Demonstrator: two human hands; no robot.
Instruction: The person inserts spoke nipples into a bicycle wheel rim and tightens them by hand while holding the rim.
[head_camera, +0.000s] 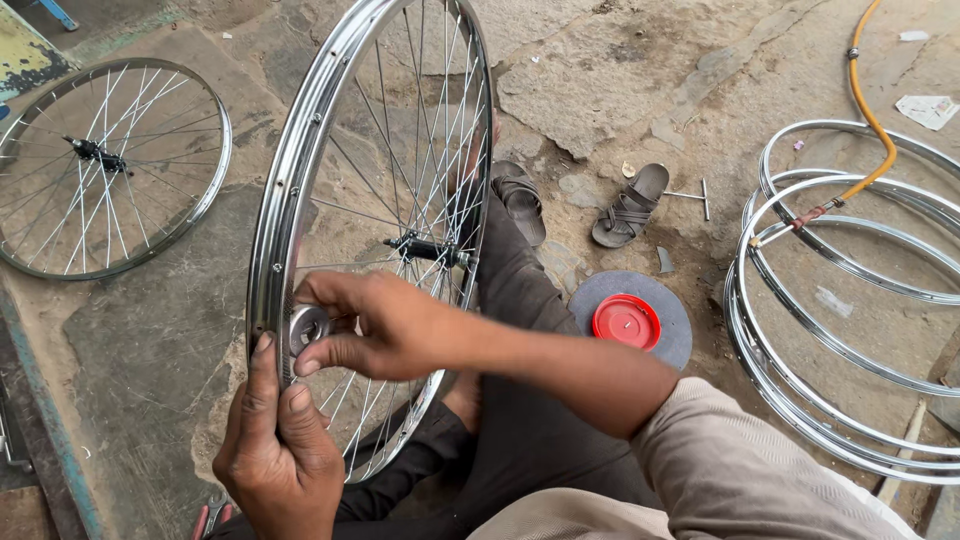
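Turning a round spoke tool (308, 326) with right hand (385, 325) pinched shut, left hand (278, 440) gripping the laced wheel (300, 170); bare rims (800, 400) wait lower right.

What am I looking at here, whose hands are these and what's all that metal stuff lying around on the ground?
There is one picture, from a camera worn on a person's head, looking down at their own bare hands. They sit on rough ground. The left hand grips the rim of an upright spoked bicycle wheel. The right hand pinches a small round metal tool against that rim. A second spoked wheel lies flat at the far left. At the right lies a stack of bare rims with an orange hose trailing over them. Between them are a red lid on a grey disc and two sandals.
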